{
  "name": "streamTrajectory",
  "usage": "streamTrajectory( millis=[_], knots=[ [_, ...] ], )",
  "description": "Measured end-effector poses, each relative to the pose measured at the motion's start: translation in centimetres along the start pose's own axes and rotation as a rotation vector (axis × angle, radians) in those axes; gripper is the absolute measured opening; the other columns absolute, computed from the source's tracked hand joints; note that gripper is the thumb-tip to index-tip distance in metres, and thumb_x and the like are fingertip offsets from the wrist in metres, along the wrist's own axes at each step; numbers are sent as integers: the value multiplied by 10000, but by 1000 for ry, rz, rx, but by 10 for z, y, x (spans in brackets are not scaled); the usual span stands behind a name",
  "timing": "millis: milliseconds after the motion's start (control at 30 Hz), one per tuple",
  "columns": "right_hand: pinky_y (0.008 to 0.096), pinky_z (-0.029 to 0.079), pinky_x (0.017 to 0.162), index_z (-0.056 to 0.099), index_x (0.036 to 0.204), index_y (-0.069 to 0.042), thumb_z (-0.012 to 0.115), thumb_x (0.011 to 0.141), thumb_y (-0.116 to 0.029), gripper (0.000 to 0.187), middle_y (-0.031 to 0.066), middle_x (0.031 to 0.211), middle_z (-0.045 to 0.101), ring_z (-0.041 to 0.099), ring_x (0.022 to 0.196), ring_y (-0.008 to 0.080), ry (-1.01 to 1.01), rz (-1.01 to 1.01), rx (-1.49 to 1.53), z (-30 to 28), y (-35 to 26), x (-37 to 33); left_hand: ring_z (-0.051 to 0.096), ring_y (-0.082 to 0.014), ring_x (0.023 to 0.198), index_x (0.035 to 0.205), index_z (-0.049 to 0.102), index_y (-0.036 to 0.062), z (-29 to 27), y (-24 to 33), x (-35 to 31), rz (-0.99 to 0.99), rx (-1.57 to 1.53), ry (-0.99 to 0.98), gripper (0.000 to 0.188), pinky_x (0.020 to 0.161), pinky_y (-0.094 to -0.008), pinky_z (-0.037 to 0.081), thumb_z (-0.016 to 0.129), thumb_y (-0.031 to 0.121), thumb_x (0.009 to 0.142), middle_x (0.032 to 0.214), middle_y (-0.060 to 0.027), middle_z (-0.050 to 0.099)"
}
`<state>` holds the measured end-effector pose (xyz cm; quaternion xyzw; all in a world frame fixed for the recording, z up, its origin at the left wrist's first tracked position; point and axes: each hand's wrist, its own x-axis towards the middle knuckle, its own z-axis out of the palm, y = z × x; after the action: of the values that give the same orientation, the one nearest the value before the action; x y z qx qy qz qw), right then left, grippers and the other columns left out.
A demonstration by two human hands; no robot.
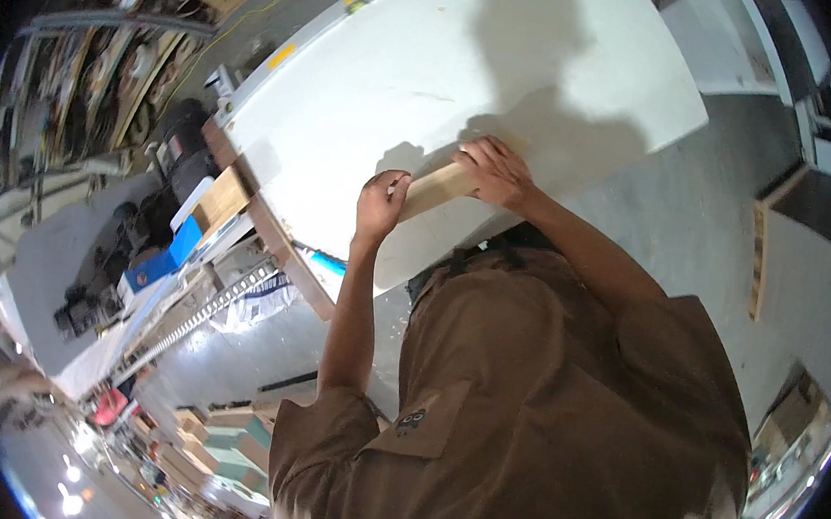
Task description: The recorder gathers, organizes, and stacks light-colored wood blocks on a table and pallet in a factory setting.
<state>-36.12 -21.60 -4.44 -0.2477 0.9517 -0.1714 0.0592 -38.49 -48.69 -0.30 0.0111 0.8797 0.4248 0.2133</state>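
A short, flat piece of light wood (435, 193) is held in front of my body, over the near part of a white table top (351, 89). My left hand (381, 205) is closed round its left end, with the thumb on the near side. At its right end my right hand (495, 173) grips it, fingers bent over the top. Whether the wood touches the table I cannot tell. A blue item (326, 260) lies close to the table's left near corner, beside my left forearm.
At the table's far left edge sit a small yellow-green object (356, 3) and an orange strip (281, 56). A wooden board (222, 200) and a blue box (167, 255) stand to the left. Racks of wood offcuts (127, 81) fill the far left. Stacked boards (220, 449) lie behind, lower left.
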Motion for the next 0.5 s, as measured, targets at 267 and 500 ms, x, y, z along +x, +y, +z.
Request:
streamTrajectory(
  millis=[267,500],
  knots=[
    [464,466,1056,590,1278,-88,931,641,-400,787,161,1230,563,567,1177,308,373,-104,-38,9,12,-17,547,-439,1214,1354,535,-23,-141,-131,42,27,560,585,813,1057,-493,441,864,439,771,1323,-253,582],
    [465,463,1032,588,1246,-81,942,556,-283,801,155,1213,554,577,1132,343,387,-137,44,8,-1,1,159,-380,1555,1627,126,44,-335,-264,27,-386,924,108,1543,1264,-496,148,903,713,474,1687,-182,181]
  ],
)
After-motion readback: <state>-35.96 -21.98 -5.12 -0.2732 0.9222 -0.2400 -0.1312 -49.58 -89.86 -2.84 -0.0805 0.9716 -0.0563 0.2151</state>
